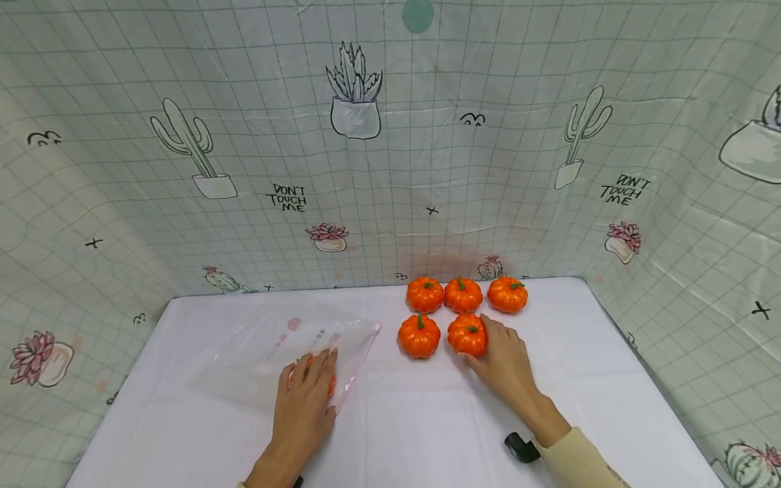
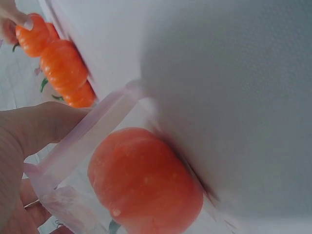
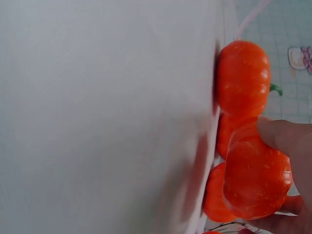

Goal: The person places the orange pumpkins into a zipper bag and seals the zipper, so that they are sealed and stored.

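My right hand point(image 1: 502, 359) grips a small orange toy pumpkin point(image 1: 467, 336), its thumb and fingers on either side. In the right wrist view the gripped pumpkin point(image 3: 256, 178) appears slightly above the white table. My left hand point(image 1: 305, 407) is at the mouth of a clear plastic bag point(image 1: 244, 359) with a pink edge strip point(image 2: 90, 131). Its thumb and fingers lie about that edge. Inside the bag sits another pumpkin point(image 2: 146, 180), largely covered by the hand in the head view. Beside the gripped pumpkin stands a loose pumpkin point(image 1: 419, 337).
Behind these, a back row holds a left pumpkin point(image 1: 425, 295), a middle pumpkin point(image 1: 463, 295) and a right pumpkin point(image 1: 508, 295). All are on the white table point(image 1: 415, 434). A printed grid curtain point(image 1: 390, 169) encloses its back and sides. A black wrist device point(image 1: 521, 448) shows by the right sleeve.
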`<state>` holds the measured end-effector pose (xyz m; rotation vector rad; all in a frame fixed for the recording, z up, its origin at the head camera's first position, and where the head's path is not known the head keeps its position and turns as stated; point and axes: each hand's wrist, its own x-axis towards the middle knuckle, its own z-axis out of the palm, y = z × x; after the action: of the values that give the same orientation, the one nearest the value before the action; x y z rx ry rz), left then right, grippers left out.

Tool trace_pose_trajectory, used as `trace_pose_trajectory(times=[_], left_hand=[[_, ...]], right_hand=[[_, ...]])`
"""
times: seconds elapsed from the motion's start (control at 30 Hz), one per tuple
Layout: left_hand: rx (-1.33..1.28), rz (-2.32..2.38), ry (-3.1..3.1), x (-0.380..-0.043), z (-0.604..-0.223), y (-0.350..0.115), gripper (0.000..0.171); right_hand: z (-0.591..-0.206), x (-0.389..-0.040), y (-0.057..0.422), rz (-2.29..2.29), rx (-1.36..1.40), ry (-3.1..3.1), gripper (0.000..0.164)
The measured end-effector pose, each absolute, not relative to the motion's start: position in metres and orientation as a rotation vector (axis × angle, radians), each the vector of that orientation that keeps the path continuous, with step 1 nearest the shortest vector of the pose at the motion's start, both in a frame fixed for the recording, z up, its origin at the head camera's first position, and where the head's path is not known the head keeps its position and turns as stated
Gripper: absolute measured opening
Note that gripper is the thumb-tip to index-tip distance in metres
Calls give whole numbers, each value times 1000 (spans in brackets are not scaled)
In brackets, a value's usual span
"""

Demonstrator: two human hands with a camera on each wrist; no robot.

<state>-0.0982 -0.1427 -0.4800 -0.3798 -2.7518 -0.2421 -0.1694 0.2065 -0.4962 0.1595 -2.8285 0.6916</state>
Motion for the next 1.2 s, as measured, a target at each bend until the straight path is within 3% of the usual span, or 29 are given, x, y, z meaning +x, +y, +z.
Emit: trace_pose_trajectory(times=[0.63, 1.2], left_hand=[[-390, -234, -2737, -99, -482, -143, 96], [-389, -233, -2728, -98, -480, -142, 91]], right_hand=[[-472, -136, 169, 668, 343, -2773, 91], [-477, -121, 123, 724, 558, -2779, 87]])
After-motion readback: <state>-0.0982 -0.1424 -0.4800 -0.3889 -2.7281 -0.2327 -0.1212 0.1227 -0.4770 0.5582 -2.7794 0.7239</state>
